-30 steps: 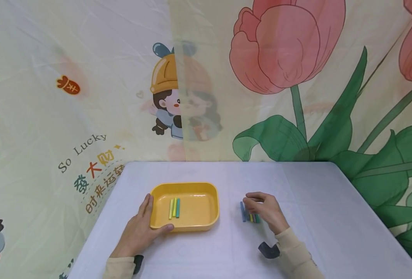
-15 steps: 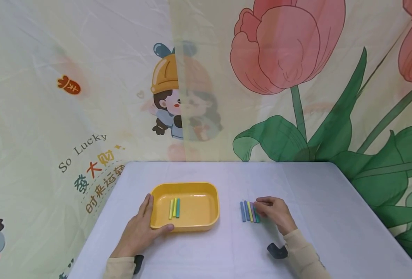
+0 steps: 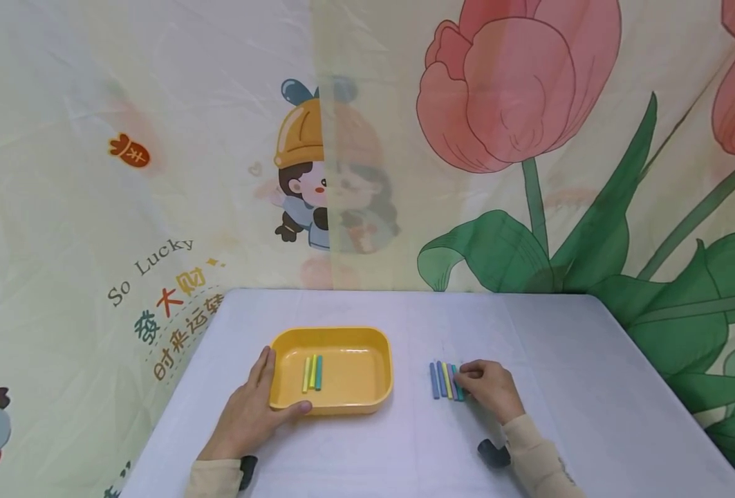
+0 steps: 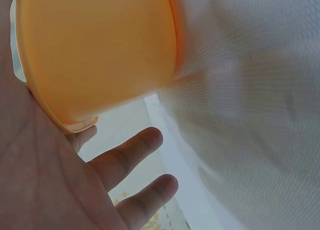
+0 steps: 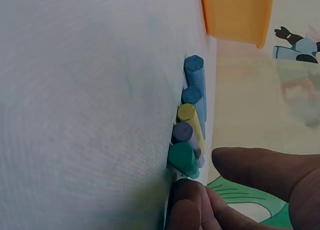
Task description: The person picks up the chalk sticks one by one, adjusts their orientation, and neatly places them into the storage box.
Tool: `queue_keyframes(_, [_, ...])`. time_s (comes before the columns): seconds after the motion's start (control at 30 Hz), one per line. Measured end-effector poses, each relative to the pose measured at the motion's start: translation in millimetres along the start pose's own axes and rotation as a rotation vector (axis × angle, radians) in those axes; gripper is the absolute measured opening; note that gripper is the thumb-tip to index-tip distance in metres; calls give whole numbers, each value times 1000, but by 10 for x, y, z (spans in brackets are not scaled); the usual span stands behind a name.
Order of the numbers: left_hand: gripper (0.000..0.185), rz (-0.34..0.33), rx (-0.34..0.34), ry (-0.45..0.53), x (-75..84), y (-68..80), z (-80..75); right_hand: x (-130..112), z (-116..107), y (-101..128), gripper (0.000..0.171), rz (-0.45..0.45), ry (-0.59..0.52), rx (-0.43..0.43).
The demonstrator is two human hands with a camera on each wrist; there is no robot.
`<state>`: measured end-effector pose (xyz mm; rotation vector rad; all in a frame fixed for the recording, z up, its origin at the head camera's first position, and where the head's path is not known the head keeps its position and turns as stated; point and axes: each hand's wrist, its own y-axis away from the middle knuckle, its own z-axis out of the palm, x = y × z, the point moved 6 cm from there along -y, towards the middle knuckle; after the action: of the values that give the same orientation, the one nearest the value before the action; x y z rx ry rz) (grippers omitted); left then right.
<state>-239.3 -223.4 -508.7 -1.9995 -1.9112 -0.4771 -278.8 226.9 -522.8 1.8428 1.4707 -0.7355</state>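
A yellow tray stands on the table, with two yellow chalk sticks and one teal chalk stick lying in it. My left hand rests against its left end, thumb at the front rim and fingers spread along the side. To the tray's right, several chalk sticks lie side by side: two blue ones, a yellow one, a purple one and a green one. My right hand is at the green end, curled fingertips right beside that stick and thumb apart from them.
A white cloth covers the table. Behind it hangs a printed curtain with tulips and cartoon figures. Dark straps sit at both wrists below beige sleeves.
My right hand has drawn back to the right from over the chalk row to its green end, uncovering the sticks. The left hand and the tray stay put; the head view shifts slightly.
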Motion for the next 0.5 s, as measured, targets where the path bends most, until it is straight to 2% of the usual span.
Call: queue_keyframes(0.5, [133, 9, 15, 5, -5, 13, -5, -32, 53, -20, 27, -30, 108, 34])
